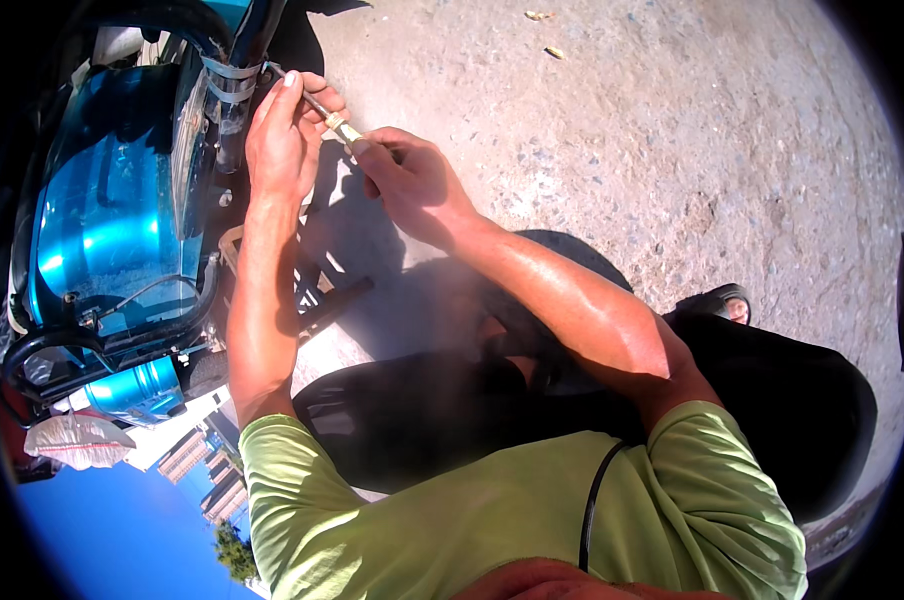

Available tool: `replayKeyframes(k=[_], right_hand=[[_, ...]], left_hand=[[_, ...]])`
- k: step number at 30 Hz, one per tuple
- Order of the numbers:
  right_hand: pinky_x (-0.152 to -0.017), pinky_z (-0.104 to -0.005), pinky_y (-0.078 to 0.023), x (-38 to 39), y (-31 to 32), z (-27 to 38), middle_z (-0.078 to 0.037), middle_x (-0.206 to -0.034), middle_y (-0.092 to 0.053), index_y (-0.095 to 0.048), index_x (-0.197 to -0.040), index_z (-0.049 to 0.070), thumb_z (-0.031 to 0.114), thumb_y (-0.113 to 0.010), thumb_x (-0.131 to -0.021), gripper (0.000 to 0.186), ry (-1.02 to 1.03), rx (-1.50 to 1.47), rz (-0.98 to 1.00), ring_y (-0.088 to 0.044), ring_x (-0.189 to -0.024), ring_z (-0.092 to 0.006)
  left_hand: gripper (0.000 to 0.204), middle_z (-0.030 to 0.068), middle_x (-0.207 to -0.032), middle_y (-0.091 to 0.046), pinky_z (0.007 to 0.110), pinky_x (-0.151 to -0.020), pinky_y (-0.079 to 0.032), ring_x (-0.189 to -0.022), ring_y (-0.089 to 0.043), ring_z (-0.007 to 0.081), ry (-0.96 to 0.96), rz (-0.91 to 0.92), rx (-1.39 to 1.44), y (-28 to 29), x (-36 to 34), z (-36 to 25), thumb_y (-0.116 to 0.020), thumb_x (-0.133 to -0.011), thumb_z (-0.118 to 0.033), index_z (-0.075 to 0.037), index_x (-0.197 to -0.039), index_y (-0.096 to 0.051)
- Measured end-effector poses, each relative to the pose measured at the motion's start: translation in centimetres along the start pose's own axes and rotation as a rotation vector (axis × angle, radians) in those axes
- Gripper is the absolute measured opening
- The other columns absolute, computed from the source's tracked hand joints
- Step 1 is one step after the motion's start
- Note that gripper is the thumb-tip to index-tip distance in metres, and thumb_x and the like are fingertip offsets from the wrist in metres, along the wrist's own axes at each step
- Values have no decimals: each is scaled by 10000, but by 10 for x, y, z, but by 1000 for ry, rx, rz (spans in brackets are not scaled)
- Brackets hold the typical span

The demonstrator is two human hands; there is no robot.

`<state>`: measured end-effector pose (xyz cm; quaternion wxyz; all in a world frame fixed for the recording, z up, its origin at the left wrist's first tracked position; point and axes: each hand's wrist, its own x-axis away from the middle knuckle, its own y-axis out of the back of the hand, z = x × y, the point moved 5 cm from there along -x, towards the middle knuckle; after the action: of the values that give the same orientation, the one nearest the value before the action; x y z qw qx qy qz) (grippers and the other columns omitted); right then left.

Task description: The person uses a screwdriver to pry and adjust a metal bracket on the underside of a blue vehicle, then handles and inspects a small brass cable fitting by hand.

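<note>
A screwdriver [344,131] with a pale yellow-green handle and a thin metal shaft slants up to the left. My right hand [409,185] is closed round its handle. My left hand [284,140] has thumb and fingers bent around the shaft, close to the tip. The tip meets the side of a black tube [230,135], where grey metal bands [231,80] are wrapped around it; the exact contact is too small to make out. This tube belongs to the frame of a blue vehicle [107,200] at my left.
Black bent bars [67,345] stick out from the vehicle's lower side, with a smaller blue cylinder [137,390] beneath. Rough concrete ground [672,150] spreads to the right, bearing a few dry leaves [540,15]. My dark-trousered legs [412,410] are bent below my arms.
</note>
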<state>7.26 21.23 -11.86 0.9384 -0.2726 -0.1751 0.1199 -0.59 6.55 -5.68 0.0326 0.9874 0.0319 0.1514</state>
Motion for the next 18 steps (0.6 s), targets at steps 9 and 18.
replayKeyframes(k=[9,18], right_hand=[[-554,-315,-460,-1,-8,2,-81,-622,-599,-673,-960,-3,341,-502,-985,385,-45,13,-54,-575,-563,-158],[-406,-213,-307,-10,-13,-21,-46,-692,-533,-613,-1073,9,343,-428,-1046,383,-583,-872,502,-388,-475,-90]], left_hand=[[301,116,-867,-640,385,-792,-530,-824,-635,215,28,20,22,3,-3,1,-501,-1045,-286,-9,-1030,-617],[300,111,-826,-630,348,-746,-508,-780,-620,195,18,-24,-44,-4,3,-4,-523,-1035,-306,-20,-997,-606]])
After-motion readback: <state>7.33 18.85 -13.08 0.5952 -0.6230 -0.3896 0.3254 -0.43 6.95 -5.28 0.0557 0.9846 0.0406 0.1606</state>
